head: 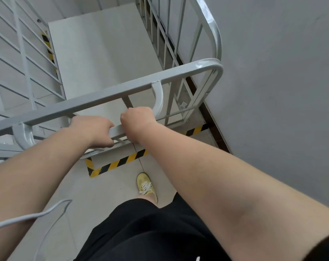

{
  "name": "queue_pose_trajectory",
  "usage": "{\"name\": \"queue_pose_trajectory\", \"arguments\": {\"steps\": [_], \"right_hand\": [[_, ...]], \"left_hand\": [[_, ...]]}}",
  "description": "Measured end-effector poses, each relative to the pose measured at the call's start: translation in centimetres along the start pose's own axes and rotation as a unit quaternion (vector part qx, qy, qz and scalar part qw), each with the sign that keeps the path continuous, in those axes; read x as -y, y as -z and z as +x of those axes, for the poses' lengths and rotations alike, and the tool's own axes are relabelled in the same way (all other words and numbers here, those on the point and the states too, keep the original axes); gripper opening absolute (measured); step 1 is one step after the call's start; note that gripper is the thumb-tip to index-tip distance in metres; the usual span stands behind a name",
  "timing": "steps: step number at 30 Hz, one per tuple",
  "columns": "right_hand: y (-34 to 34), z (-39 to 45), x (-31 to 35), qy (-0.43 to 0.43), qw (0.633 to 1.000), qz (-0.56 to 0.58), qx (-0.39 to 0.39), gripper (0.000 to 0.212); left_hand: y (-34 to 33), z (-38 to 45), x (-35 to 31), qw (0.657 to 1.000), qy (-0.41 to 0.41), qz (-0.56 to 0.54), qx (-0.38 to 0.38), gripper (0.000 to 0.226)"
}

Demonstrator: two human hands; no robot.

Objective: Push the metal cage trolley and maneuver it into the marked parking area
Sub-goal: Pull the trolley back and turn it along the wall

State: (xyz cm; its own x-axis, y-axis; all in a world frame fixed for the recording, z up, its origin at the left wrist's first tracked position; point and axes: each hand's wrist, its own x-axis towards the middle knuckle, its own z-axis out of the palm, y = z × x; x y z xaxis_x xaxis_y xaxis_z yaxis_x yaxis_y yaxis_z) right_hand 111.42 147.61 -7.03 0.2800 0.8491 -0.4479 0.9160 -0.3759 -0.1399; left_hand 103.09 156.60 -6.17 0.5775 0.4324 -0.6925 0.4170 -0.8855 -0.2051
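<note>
The grey metal cage trolley point(110, 91) fills the upper half of the view, its barred sides rising left and right around a pale flat deck point(103, 53). My left hand point(93, 130) and my right hand point(136, 118) are both closed on the trolley's handle bar point(116, 130), close together, just below the top rail. Yellow-and-black striped floor tape point(118, 162) marks the parking area; its near corner shows below the handle, and more tape point(47, 46) shows at the far left through the bars. The trolley stands over the taped zone, its right side close to the wall.
A grey wall point(273, 72) with a dark skirting strip point(214, 127) runs along the right, close to the trolley. My yellow shoe point(145, 185) stands on the pale tiled floor just behind the tape. A grey cable point(37, 213) loops across my left forearm.
</note>
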Motion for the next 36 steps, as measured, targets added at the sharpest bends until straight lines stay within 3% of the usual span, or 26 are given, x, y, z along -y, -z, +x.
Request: {"name": "queue_pose_trajectory", "arguments": {"steps": [3, 6, 9, 12, 15, 17, 20, 22, 29, 36], "right_hand": [[0.0, 0.1, -0.6, 0.058, 0.998, 0.032, 0.022, 0.015], [0.9, -0.5, -4.1, 0.137, 0.988, 0.071, 0.006, 0.048], [2.2, -2.1, -10.3, 0.139, 0.981, 0.095, -0.098, 0.053], [2.6, -3.0, -16.8, 0.047, 0.98, 0.093, -0.167, 0.054], [2.6, -2.0, -21.7, -0.037, 0.99, 0.048, -0.125, 0.063], [2.7, -0.6, -23.6, -0.056, 0.995, 0.015, -0.084, 0.066], [3.7, 1.3, -24.8, -0.061, 0.997, -0.001, -0.053, 0.038], [4.7, 2.2, -25.2, -0.05, 0.998, -0.039, -0.027, 0.029], [5.7, 3.2, -24.6, -0.038, 0.997, -0.063, 0.01, 0.03], [6.1, 2.7, -22.1, -0.03, 0.999, -0.043, 0.015, 0.029]], "left_hand": [[0.8, -0.1, -0.7, 0.998, 0.025, 0.028, 0.046, 0.013], [2.3, 0.6, -1.9, 0.994, 0.054, 0.025, 0.093, 0.029], [4.6, 2.5, -6.1, 0.988, 0.04, -0.138, 0.058, 0.052], [7.3, 4.2, -11.4, 0.941, 0.08, -0.329, -0.019, 0.052], [7.5, 5.6, -13.0, 0.862, 0.151, -0.481, -0.052, 0.037], [6.5, 6.2, -12.7, 0.854, 0.183, -0.482, -0.074, 0.022], [5.9, 6.4, -12.5, 0.864, 0.192, -0.456, -0.09, 0.014], [6.0, 6.6, -12.5, 0.871, 0.187, -0.447, -0.086, 0.014], [5.9, 6.2, -11.8, 0.868, 0.175, -0.46, -0.061, 0.009], [5.5, 4.5, -10.3, 0.876, 0.175, -0.443, -0.071, 0.025]]}}
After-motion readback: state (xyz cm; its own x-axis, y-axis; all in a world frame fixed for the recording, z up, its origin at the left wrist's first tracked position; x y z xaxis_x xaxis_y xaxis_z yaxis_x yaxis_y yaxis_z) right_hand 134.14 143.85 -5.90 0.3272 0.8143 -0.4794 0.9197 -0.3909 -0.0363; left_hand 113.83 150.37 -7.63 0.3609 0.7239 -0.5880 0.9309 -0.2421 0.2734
